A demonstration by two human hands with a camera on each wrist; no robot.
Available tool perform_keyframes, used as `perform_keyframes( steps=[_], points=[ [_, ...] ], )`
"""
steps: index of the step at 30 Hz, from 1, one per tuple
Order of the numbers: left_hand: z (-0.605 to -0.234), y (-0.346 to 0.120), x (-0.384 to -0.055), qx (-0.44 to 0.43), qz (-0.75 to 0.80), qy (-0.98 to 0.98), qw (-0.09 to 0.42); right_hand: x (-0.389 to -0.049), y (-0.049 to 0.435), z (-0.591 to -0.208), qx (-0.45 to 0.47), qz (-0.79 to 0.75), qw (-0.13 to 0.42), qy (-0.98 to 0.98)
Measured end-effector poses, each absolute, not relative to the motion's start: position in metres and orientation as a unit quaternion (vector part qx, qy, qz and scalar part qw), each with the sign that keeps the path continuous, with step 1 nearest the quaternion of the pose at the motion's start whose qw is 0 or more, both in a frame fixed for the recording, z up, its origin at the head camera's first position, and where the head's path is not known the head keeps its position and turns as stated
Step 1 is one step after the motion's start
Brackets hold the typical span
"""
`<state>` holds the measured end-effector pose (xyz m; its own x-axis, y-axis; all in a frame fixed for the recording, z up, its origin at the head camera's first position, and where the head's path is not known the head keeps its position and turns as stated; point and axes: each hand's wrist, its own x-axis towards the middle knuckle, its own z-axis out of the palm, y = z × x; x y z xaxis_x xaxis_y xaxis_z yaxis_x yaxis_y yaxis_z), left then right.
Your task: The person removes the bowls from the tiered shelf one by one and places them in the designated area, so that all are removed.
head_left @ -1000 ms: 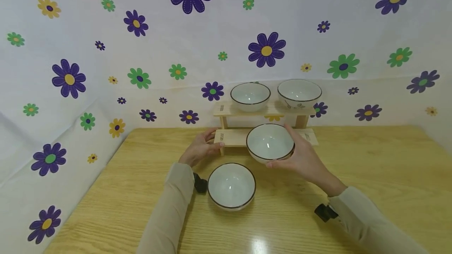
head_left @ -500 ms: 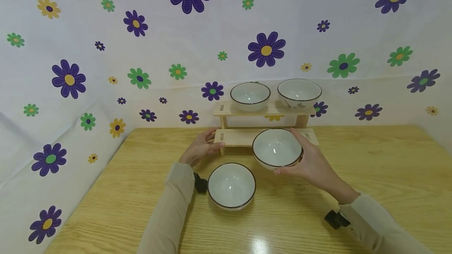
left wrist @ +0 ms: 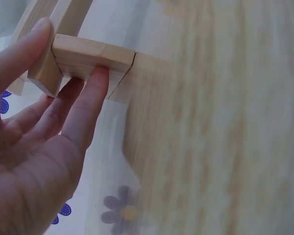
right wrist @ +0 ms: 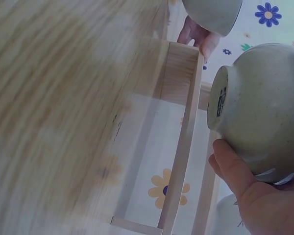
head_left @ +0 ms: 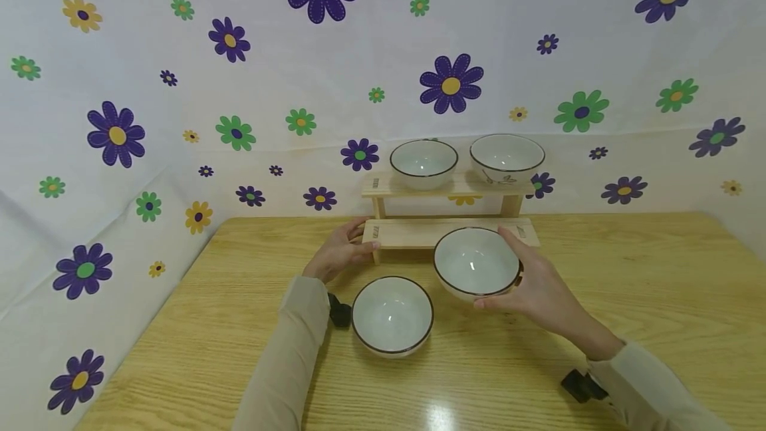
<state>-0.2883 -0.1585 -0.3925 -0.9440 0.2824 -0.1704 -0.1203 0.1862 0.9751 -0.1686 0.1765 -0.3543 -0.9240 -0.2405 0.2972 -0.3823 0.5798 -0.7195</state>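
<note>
At the back of the pale yellow wood-grained table [head_left: 197, 324], against a white cloth [head_left: 251, 98] printed with purple, green and yellow flowers, stands a two-tier rack of light wood with a lower shelf [head_left: 407, 235] and an upper shelf [head_left: 383, 186]. On the upper shelf sit a white round bowl with a dark rim [head_left: 423, 161] at the left and a matching bowl with a leafy drawing on its side [head_left: 507, 155] at the right, near each other.

In front, a dark-rimmed white bowl [head_left: 391, 314] stands on the table between the two forearms, just beside the black device [head_left: 340, 311] on the left wrist; it takes up the space directly before the rack's left half. A second black device [head_left: 580, 386] sits at the right wrist, below the beige sleeve [head_left: 646, 378].

The right hand [head_left: 532, 285] has its grip spread wide round the right side of another dark-rimmed white bowl [head_left: 475, 261], raised before the lower shelf and hiding part of its front edge; the right wrist view shows this bowl's foot with a dark mark. The left hand [head_left: 340, 251] grips the left end of the lower shelf, thumb on top, fingers against the leg.

Counted: four bowls, two up on the rack, one held, one on the table; two shelves; two hands.
</note>
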Motion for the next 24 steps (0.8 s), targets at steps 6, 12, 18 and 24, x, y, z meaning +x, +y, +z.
perform_keyframes(
  steps=[6, 12, 18, 24],
  points=[
    [-0.395, -0.16, -0.29, 0.058, 0.632, 0.757, 0.157, -0.165, 0.177, -0.356, 0.189, 0.418, 0.085, -0.884],
    [-0.395, -0.159, -0.29, 0.051, 0.634, 0.755, 0.158, -0.161, 0.179, -0.357, 0.2, 0.411, 0.078, -0.886],
    [-0.395, -0.159, -0.291, 0.049, 0.637, 0.753, 0.156, -0.158, 0.183, -0.358, 0.223, 0.4, 0.085, -0.885],
    [-0.395, -0.158, -0.29, 0.049, 0.638, 0.753, 0.156, -0.156, 0.185, -0.359, 0.228, 0.392, 0.085, -0.887]
  ],
)
